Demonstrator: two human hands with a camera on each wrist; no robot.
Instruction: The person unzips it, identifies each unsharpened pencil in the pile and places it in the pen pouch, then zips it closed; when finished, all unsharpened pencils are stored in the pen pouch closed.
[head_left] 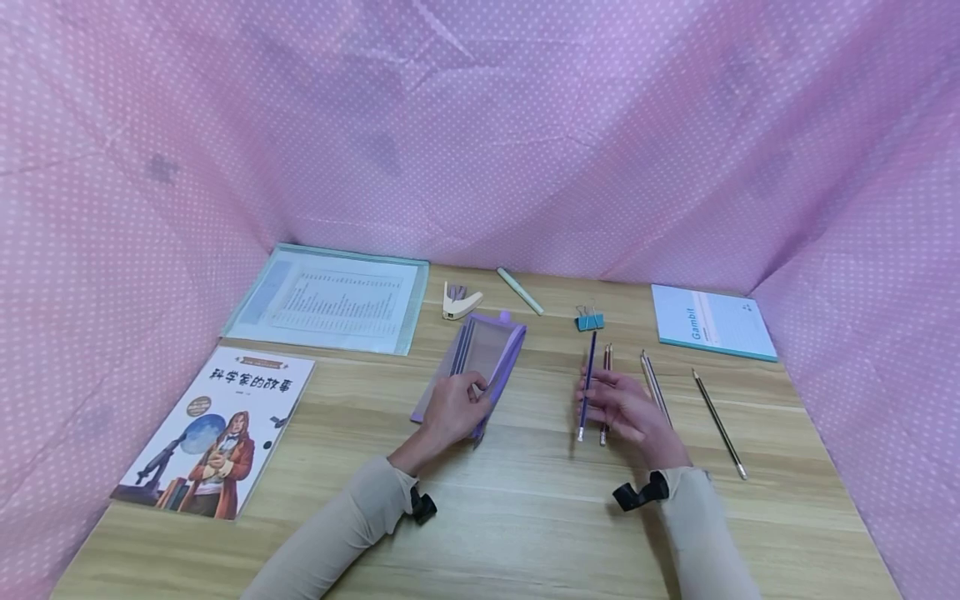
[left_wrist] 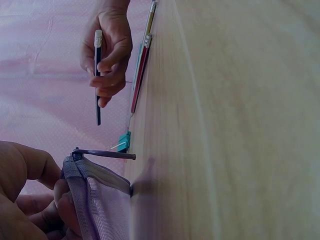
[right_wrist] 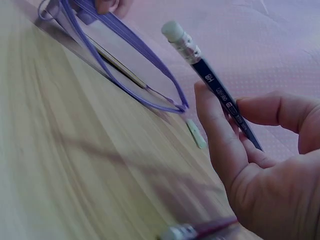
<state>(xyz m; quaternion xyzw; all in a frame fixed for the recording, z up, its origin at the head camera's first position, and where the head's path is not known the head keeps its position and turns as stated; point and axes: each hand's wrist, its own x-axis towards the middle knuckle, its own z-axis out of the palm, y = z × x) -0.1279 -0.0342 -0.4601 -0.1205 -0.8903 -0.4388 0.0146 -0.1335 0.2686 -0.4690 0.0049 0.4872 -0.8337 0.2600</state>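
My left hand [head_left: 453, 408] pinches the near end of a purple mesh pencil pouch [head_left: 512, 354] by its zipper edge. The pouch's zipper gapes in the right wrist view, where a slim gold-toned stick [right_wrist: 120, 67] shows inside. A dark blue pencil [right_wrist: 212, 82] with a white eraser is held between thumb and fingers of my right hand [head_left: 630, 408], raised over the table to the right of the pouch. Its eraser end points toward me. Below that hand lie dark red pencils [head_left: 604, 429], partly covered by the fingers.
Farther right lie more pencils [head_left: 654, 383] and a black one [head_left: 718, 423]. Behind are a teal binder clip [head_left: 590, 320], a pale green pen [head_left: 520, 292] and a cream stapler [head_left: 461, 307]. A document folder [head_left: 337, 340] and book [head_left: 217, 442] lie left, a notebook [head_left: 727, 321] at back right.
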